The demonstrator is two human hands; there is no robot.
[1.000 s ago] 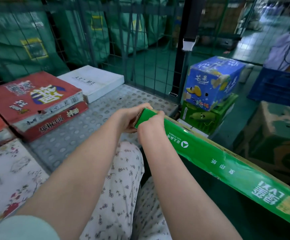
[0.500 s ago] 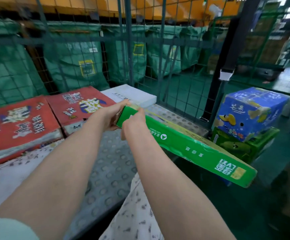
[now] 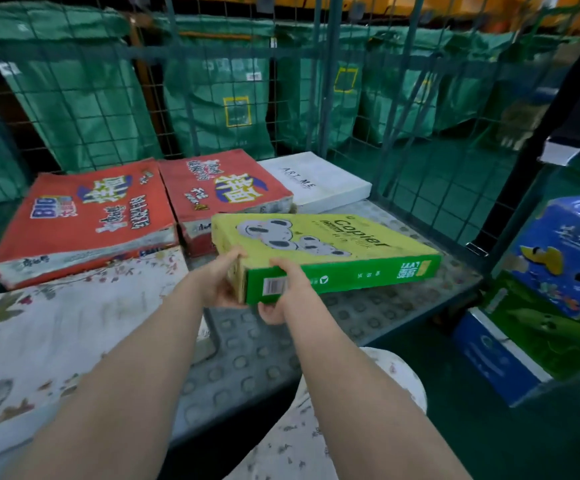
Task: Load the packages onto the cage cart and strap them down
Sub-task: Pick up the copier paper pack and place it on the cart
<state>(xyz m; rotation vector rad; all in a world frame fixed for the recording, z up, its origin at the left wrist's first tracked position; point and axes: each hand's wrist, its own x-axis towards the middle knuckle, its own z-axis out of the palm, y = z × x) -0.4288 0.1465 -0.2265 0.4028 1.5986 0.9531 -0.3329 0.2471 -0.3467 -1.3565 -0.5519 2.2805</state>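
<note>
While my left hand (image 3: pixel 220 284) and right hand (image 3: pixel 282 289) grip the near end of the green copier box (image 3: pixel 330 252), it lies over the cart floor (image 3: pixel 378 306), perhaps touching it there. Two red boxes (image 3: pixel 224 188) sit just beside it, a white box (image 3: pixel 319 181) behind, a floral package (image 3: pixel 56 327) to the left.

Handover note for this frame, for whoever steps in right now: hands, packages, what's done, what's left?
Left hand and right hand both grip the near end of the green copier-paper box, held over the cart floor, not yet released.
Loaded: left red box, right red box, white box, floral package.
Left: set the green box down, load the blue box waiting right of the cart, then strap everything.
</note>
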